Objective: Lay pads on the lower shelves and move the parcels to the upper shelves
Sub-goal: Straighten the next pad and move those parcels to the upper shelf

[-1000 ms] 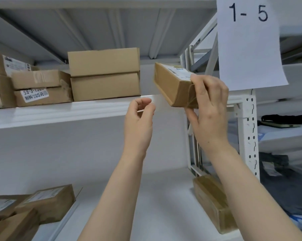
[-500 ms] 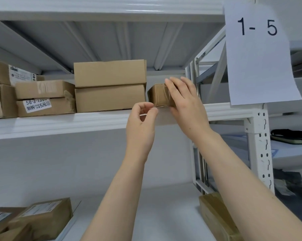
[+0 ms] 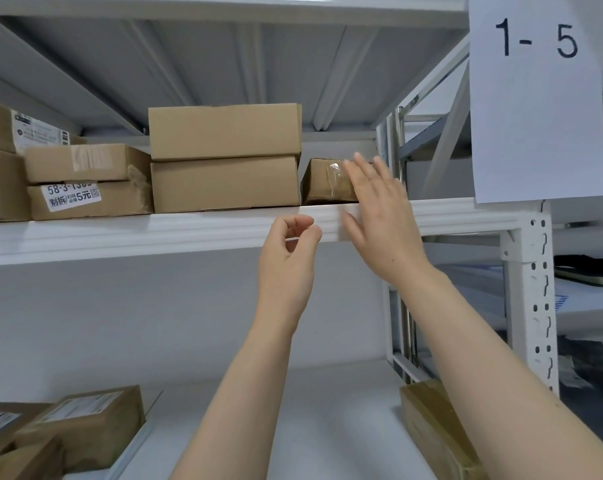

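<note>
1. the right hand was raised in front of the small taped parcel, fingers straight and spread, gripping nothing; whether the fingertips touched the parcel's face could not be told
2. that parcel sat on the upper shelf, just beside the right of the stack of two plain boxes, so it looked already placed
3. the left hand hung before the shelf's front edge, fingers loosely curled toward the thumb, holding nothing
4. the next pick likely turned on the lower shelf: one brown parcel lay at its right end, directly below the right forearm, long axis running front to back, so the right arm was the nearer one
5. the parcels at the lower left lay well apart from both hands, down to the left, tilted and overlapping
6. count: seven boxes showed on the upper shelf, the two at far left cut by the frame; on the lower shelf about three at left and one at right; no pad could be told apart from the white shelf
</note>
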